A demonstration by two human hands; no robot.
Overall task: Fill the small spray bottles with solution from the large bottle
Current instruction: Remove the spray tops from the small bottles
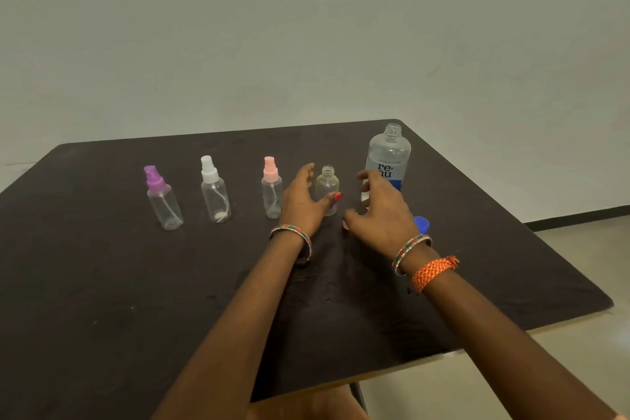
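Two hands, left hand [301, 199] and right hand [381, 211], spread-fingered and holding nothing, flank one uncapped small bottle [327, 186] mid-frame, beside three capped sprayers [216, 189], one large bottle [388, 158], dark table [102, 283], pale wall.

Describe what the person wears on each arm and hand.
Both forearms are bare, with no sleeves. The left hand has red nail polish and a beaded red-and-green bangle at the wrist. The right hand has a matching bangle plus an orange woven thread band.

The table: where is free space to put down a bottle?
The table is bare along the near edge, in front of the purple-capped bottle and white-capped bottle. It is crowded around the uncapped small bottle, between both hands, beside the large bottle.
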